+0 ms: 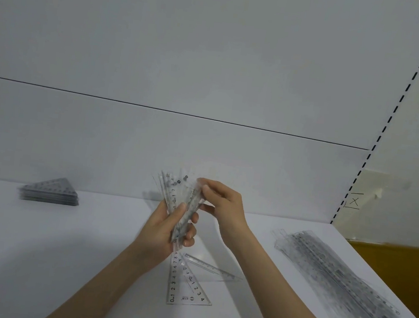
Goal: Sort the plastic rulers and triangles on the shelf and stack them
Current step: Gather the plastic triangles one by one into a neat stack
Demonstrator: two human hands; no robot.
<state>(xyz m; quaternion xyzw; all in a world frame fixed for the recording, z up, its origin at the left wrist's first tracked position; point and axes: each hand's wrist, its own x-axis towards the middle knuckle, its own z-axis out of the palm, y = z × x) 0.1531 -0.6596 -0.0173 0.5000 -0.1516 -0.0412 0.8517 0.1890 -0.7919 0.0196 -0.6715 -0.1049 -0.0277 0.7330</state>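
My left hand point(168, 230) grips a fanned bundle of clear plastic triangles point(176, 194), held upright above the white shelf point(33, 256). My right hand point(224, 203) pinches the bundle's upper right edge between thumb and fingers. Below the hands, a clear triangle point(184, 288) with printed numbers lies flat on the shelf, and a second clear triangle point(212, 269) lies tilted beside it. A neat stack of triangles point(50, 190) rests at the back left. A long pile of straight clear rulers point(345, 286) runs diagonally along the right side.
The shelf's white back panel point(178, 142) rises just behind the hands. A slotted upright point(380, 132) bounds the right side. Beyond the shelf's right edge is a yellow-brown surface point(400, 272).
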